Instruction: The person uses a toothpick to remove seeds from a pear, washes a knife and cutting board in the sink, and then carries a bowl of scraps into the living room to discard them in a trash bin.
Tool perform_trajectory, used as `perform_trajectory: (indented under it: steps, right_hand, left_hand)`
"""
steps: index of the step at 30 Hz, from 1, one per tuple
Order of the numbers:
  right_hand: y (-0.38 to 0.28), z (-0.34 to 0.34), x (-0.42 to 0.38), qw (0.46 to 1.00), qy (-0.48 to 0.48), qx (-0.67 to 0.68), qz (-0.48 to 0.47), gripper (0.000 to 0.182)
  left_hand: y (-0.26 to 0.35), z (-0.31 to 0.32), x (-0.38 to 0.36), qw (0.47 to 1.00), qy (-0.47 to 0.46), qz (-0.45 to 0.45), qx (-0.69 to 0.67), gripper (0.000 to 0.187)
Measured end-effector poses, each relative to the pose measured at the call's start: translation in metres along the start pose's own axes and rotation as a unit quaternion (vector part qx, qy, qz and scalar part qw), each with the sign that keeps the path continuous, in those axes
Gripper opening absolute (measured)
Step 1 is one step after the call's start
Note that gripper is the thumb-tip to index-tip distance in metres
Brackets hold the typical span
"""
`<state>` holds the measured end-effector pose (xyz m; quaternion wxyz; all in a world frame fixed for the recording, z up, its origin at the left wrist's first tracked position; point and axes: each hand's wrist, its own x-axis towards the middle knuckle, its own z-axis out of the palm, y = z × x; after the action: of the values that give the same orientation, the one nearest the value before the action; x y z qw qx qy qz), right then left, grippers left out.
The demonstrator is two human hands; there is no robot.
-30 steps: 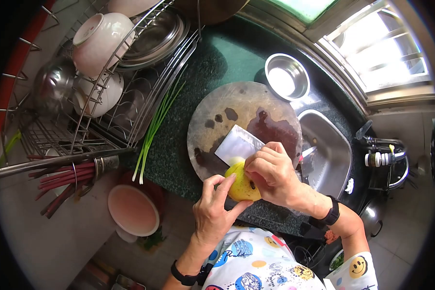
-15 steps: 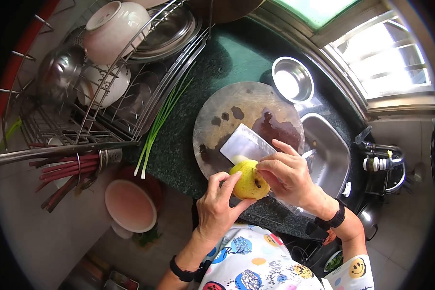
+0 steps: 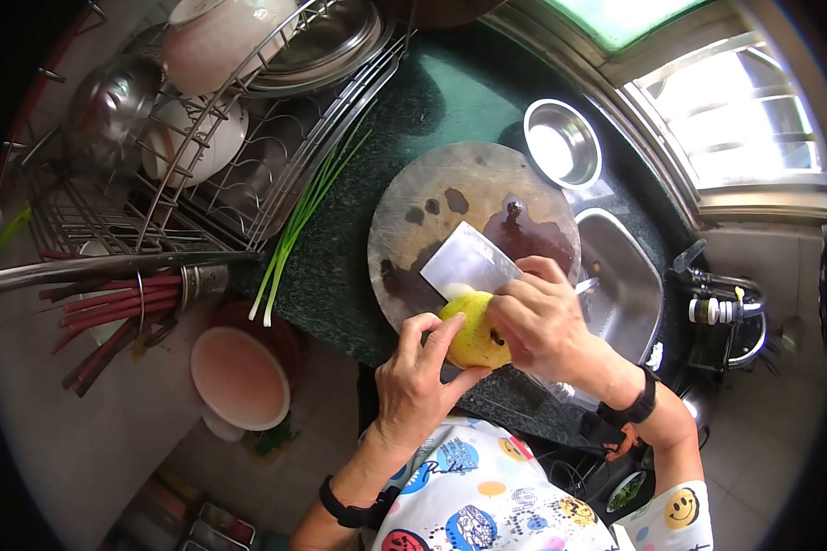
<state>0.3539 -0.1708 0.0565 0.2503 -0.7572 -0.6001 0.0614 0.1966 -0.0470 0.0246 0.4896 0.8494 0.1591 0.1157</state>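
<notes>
A yellow pear (image 3: 475, 338) with brown specks and a dark spot is held above the near edge of a round chopping board (image 3: 423, 184). My left hand (image 3: 416, 375) grips it from the left, thumb underneath and fingers on top. Against its right side press the bent fingers of my right hand (image 3: 544, 321), which hide part of the skin. Behind the pear a cleaver (image 3: 469, 257) lies on the board, its broad blade showing and its handle end hidden by my right hand. Dark wet patches and a small dark bit (image 3: 514, 210) mark the board.
Spring onions (image 3: 308, 220) lie left of the board, beside a dish rack (image 3: 289, 184) with bowls. A steel bowl (image 3: 562, 144) stands at the board's far right. The sink (image 3: 623, 275) and tap (image 3: 740, 312) are to the right. A pink basin (image 3: 241, 378) sits low at left.
My right fingers have curled in closer against the pear, covering more of its right side. A small dark bit now shows more distinctly on the board's wet patch. The view has shifted slightly.
</notes>
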Motion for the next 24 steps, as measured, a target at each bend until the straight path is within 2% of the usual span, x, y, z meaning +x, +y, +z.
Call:
perform_trajectory:
  steps: [6, 8, 12, 14, 15, 16, 17, 18, 20, 22, 23, 24]
  right_hand:
    - [0.001, -0.001, -0.001, 0.999, -0.031, -0.006, 0.013, 0.022]
    - [0.0, -0.001, -0.004, 1.0, -0.009, -0.005, 0.023, 0.02]
    - [-0.013, -0.01, -0.014, 0.996, 0.048, 0.021, 0.074, 0.021]
    - [-0.022, -0.016, -0.029, 0.968, 0.171, 0.053, 0.176, 0.018]
    - [-0.027, -0.014, -0.04, 0.951, 0.214, 0.059, 0.214, 0.015]
    - [-0.037, -0.013, -0.05, 0.943, 0.226, 0.078, 0.234, 0.016]
    - [-0.048, -0.011, -0.059, 0.933, 0.238, 0.097, 0.253, 0.016]
    - [-0.059, -0.006, -0.063, 0.941, 0.214, 0.117, 0.234, 0.016]
    - [-0.085, 0.007, -0.066, 0.953, 0.155, 0.149, 0.213, 0.016]
    - [-0.104, 0.024, -0.059, 0.964, 0.14, 0.169, 0.153, 0.024]
    - [-0.113, 0.03, -0.054, 0.958, 0.147, 0.185, 0.16, 0.027]
    - [-0.121, 0.035, -0.051, 0.943, 0.155, 0.227, 0.19, 0.027]
  left_hand:
    - [-0.002, -0.002, 0.001, 0.999, -0.001, 0.031, 0.011, 0.062]
    - [0.0, -0.002, 0.001, 1.0, -0.01, 0.002, 0.001, 0.066]
    - [0.0, -0.007, 0.001, 0.999, 0.016, 0.049, -0.013, 0.072]
    - [0.0, -0.016, -0.009, 0.963, 0.025, -0.148, -0.225, 0.07]
    - [-0.004, -0.023, -0.012, 0.964, 0.021, -0.143, -0.224, 0.07]
    - [-0.009, -0.033, -0.015, 0.891, 0.051, -0.215, -0.396, 0.057]
    - [-0.012, -0.039, -0.016, 0.782, 0.079, -0.281, -0.551, 0.044]
    - [-0.008, -0.04, -0.017, 0.784, 0.074, -0.28, -0.549, 0.044]
    - [0.005, -0.042, -0.019, 0.712, 0.117, -0.323, -0.612, 0.04]
    - [0.009, -0.034, -0.021, 0.655, 0.084, -0.312, -0.683, 0.044]
    - [0.014, -0.03, -0.019, 0.627, 0.078, -0.321, -0.706, 0.045]
    - [0.013, -0.027, -0.022, 0.632, 0.053, -0.296, -0.714, 0.048]
